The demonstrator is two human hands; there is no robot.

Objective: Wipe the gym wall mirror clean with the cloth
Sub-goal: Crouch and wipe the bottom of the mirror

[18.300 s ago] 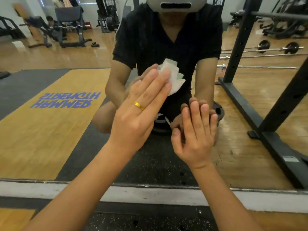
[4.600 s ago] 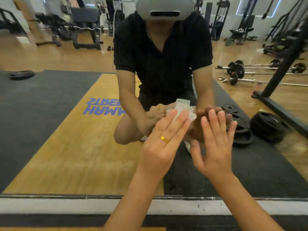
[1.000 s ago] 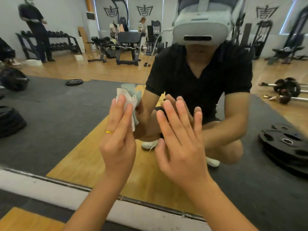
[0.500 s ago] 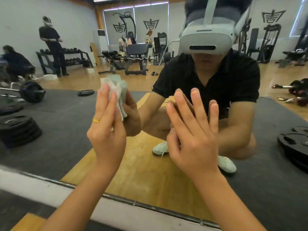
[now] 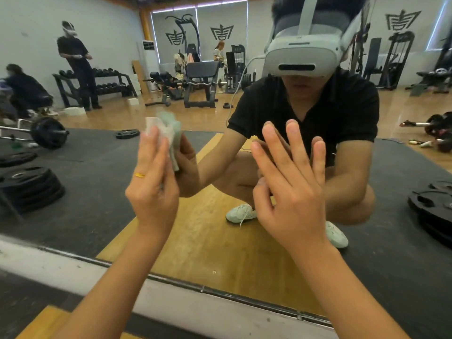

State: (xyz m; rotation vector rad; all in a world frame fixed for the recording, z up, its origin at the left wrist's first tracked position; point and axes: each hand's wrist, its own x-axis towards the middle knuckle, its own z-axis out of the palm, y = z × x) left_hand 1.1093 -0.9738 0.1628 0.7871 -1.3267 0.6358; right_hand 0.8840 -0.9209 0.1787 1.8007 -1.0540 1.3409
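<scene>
The wall mirror (image 5: 97, 187) fills the view and reflects a crouching person in a black shirt and headset. My left hand (image 5: 152, 184), with a gold ring, presses a crumpled white cloth (image 5: 163, 132) flat against the glass at centre left; the cloth sticks out above my fingertips. My right hand (image 5: 292, 184) rests flat on the mirror to the right, fingers spread, holding nothing. Both forearms reach up from the bottom of the view.
The mirror's metal bottom edge (image 5: 203, 288) runs above a white wall strip (image 5: 73, 269) near the floor. Reflected in the glass are stacked weight plates (image 5: 29, 187), a barbell (image 5: 46, 133), benches, a dumbbell rack and other people at the far left.
My left hand has slid the cloth up and to the left across the glass. My right hand stays flat on the mirror. My view has tilted upward.
</scene>
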